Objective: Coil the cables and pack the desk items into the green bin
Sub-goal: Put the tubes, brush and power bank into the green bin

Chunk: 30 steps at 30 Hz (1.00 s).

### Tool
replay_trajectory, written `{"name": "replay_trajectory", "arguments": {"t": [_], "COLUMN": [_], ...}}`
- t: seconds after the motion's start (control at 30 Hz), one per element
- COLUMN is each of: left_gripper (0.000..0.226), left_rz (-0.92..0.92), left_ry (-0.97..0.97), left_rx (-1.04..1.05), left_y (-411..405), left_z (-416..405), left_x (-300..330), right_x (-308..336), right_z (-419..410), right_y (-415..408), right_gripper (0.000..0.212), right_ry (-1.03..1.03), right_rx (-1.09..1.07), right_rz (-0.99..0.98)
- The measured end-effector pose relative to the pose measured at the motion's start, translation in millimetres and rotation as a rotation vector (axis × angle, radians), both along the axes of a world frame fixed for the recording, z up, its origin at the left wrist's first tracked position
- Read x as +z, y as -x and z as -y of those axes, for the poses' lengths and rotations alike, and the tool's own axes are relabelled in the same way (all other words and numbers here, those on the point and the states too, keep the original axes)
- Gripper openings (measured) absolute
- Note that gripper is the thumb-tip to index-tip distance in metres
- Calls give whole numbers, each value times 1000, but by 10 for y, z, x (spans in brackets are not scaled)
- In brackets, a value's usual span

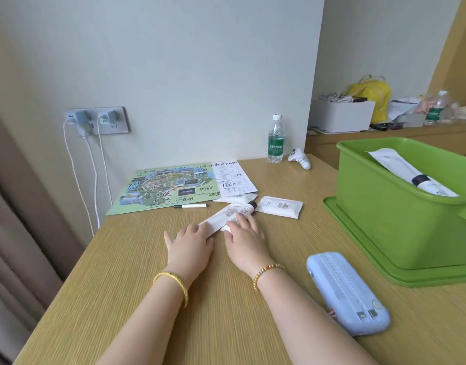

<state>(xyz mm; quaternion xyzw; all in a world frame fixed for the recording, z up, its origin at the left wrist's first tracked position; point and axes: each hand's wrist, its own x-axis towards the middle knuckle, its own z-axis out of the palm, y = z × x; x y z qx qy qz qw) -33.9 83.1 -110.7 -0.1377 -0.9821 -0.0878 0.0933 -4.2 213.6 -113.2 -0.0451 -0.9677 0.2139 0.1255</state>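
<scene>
Two white tubes lie side by side in the middle of the wooden desk (pixel 147 272). My left hand (pixel 189 246) rests on the near end of the flat white tube (pixel 221 217). My right hand (pixel 246 238) lies on the patterned tube with a dark cap (pixel 243 209). The green bin (pixel 384 219) stands at the right on its green lid (pixel 358 246), with a white tube (pixel 411 172) inside. White cables (pixel 96 180) hang from chargers (pixel 86 122) in the wall socket at the left. A pale blue power bank (pixel 347 291) lies near my right forearm.
A white packet (pixel 280 206) and a second white packet (pixel 237 198) lie beyond the tubes. A map sheet (pixel 163 188), a printed slip (pixel 234 177) and a marker pen (pixel 191 206) lie further back. A water bottle (pixel 275 140) and a small white device (pixel 301 158) stand by the wall.
</scene>
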Motion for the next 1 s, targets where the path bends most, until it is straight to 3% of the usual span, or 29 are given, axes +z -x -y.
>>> {"name": "replay_trajectory", "arguments": {"t": [0.17, 0.5, 0.63, 0.77, 0.87, 1.0], "left_gripper": [27, 24, 20, 22, 24, 31], "left_rz": [-51, -90, -97, -139, -99, 108], "left_ry": [68, 241, 250, -38, -296, -776], "left_rx": [-12, -58, -92, -66, -40, -7], "left_y": [-72, -51, -81, -78, -63, -1], "left_z": [51, 84, 125, 213, 272, 323], "left_x": [114, 186, 198, 241, 266, 320], "right_x": [20, 19, 104, 180, 195, 156], "right_z": [-5, -10, -115, -145, -177, -237], "right_y": [-26, -30, -120, -163, -180, -198], "right_gripper": [35, 35, 28, 24, 37, 53], "right_ry": [-158, -137, -226, -257, -191, -204], "right_rx": [-63, -128, -156, -245, -327, -358], "right_rz": [-176, -69, -104, -168, -168, 13]}}
